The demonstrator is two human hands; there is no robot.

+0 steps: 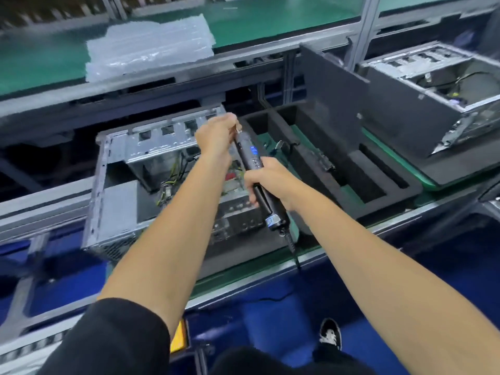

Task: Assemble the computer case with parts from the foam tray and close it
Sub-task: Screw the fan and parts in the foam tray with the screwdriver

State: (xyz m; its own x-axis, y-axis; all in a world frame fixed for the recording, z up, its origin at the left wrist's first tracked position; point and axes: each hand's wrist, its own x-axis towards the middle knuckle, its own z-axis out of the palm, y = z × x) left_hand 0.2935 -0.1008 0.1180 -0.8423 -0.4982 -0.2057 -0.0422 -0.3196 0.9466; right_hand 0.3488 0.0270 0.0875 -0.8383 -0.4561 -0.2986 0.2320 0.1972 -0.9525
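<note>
foam tray [389, 196] beside open computer case [113, 190]; second case [422, 109] beyond.

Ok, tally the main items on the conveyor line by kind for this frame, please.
Open computer cases: 2
Black foam trays: 1
Electric screwdrivers: 1
Clear plastic sheet stacks: 1
Total: 5

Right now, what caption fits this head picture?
Right hand grips electric screwdriver; left hand at its tip, over open computer case.
</note>
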